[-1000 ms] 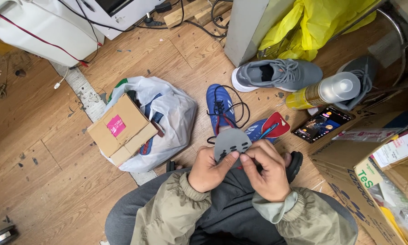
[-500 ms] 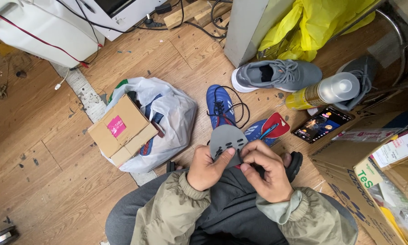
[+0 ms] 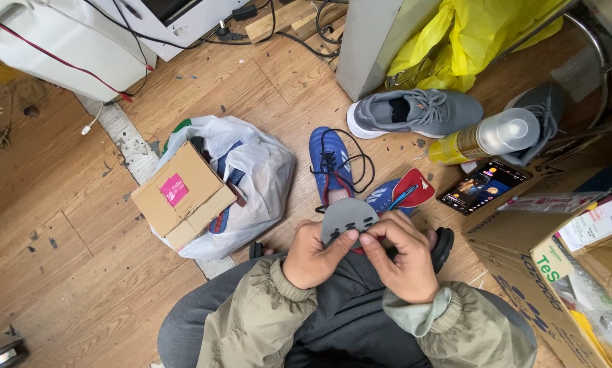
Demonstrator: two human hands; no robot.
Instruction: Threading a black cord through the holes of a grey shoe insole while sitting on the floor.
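- flat grey insole (image 3: 348,217) with punched holes, rounded end pointing far
- left hand (image 3: 310,255) and right hand (image 3: 404,259) both pinch its near edge, over the lap
- blue lace-up shoe (image 3: 331,163) sits just beyond on the wood floor (image 3: 60,232)

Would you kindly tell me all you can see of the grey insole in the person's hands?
The grey insole is a flat, rounded-toe piece, seemingly foam, with small dark holes across it. Only its front part shows; the rest is hidden behind the fingers. The left hand and right hand pinch its lower edge, holding it above the lap, toe pointing toward the blue shoe.
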